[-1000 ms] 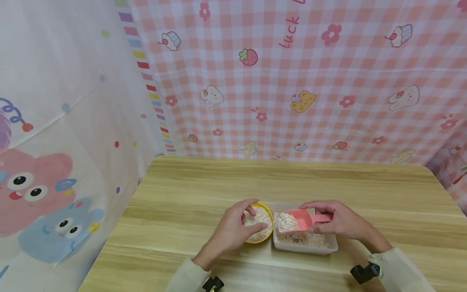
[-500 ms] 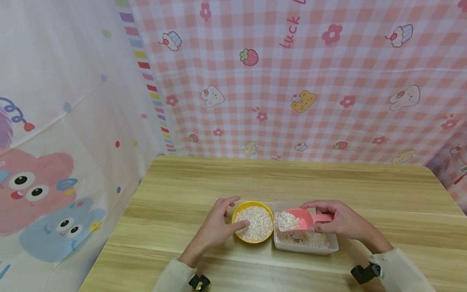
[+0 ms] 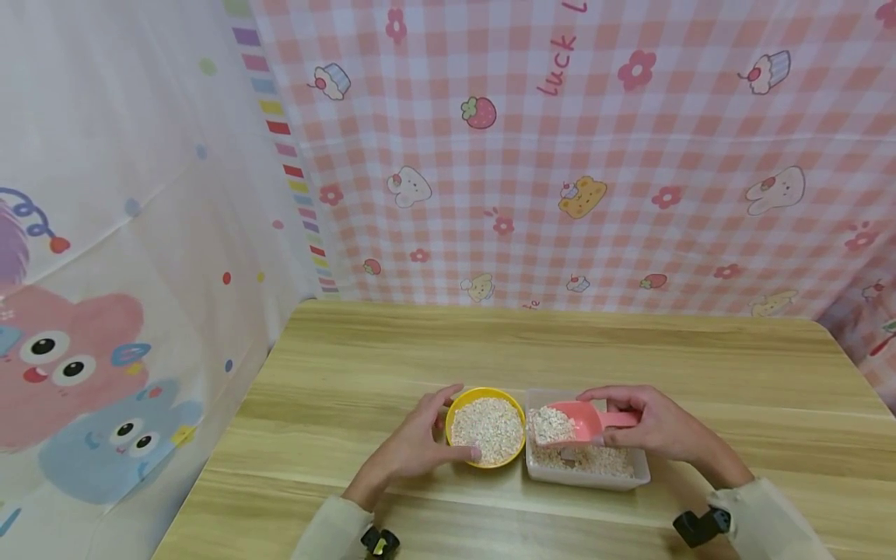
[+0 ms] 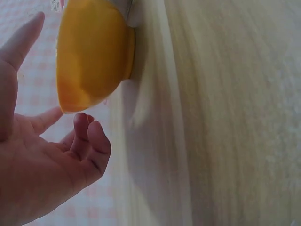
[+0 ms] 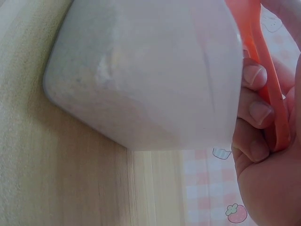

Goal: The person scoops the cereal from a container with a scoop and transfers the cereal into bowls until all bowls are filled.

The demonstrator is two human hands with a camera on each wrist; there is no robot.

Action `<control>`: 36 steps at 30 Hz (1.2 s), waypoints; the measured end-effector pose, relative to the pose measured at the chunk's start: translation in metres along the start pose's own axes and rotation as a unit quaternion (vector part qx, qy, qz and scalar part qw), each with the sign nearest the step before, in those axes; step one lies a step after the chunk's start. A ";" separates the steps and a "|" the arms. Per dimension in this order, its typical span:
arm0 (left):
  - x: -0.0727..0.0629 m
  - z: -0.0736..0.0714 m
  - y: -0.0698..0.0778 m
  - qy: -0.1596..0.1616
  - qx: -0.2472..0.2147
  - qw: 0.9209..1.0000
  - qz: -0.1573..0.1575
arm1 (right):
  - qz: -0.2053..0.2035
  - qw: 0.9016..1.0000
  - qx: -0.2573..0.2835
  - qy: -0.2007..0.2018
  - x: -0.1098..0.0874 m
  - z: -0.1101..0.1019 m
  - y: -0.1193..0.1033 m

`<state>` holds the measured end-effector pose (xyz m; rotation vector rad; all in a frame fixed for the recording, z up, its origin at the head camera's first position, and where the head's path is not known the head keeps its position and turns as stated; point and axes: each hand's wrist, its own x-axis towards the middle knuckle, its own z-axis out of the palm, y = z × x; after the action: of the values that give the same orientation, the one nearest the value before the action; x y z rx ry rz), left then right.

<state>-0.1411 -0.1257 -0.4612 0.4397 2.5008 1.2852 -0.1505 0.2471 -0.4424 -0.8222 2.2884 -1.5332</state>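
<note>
A yellow bowl full of pale flakes like oats stands on the table. My left hand is at its left side, thumb over the near rim and fingers by the far left edge. In the left wrist view the fingers lie close to the bowl's outer wall, and contact is hard to tell. My right hand grips the handle of a pink scoop, which carries a heap of flakes. The scoop is above a translucent rectangular container that has more flakes inside, beside the bowl.
The wood-grain table reaches back to a pink checked cloth hung behind it. Another printed cloth hangs at the left. The bowl and container stand close together.
My left hand has drawn back left from above the bowl and now lies at its left side, its thumb lowered towards the near rim. The right hand and scoop have hardly moved.
</note>
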 end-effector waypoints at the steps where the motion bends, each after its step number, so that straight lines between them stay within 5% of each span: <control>1: 0.000 0.000 -0.001 -0.005 -0.002 1.000 0.002 | 0.001 1.000 -0.002 0.000 0.000 0.000 0.000; 17: 0.004 0.009 -0.012 -0.061 -0.046 0.997 0.017 | -0.008 1.000 0.004 0.004 0.000 0.001 -0.001; 36: 0.006 0.009 -0.011 -0.071 -0.061 0.995 -0.022 | -0.011 0.999 -0.039 0.021 0.004 -0.003 -0.015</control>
<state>-0.1440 -0.1227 -0.4762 0.4297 2.2889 1.3320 -0.1508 0.2427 -0.4270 -0.8447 2.3914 -1.4927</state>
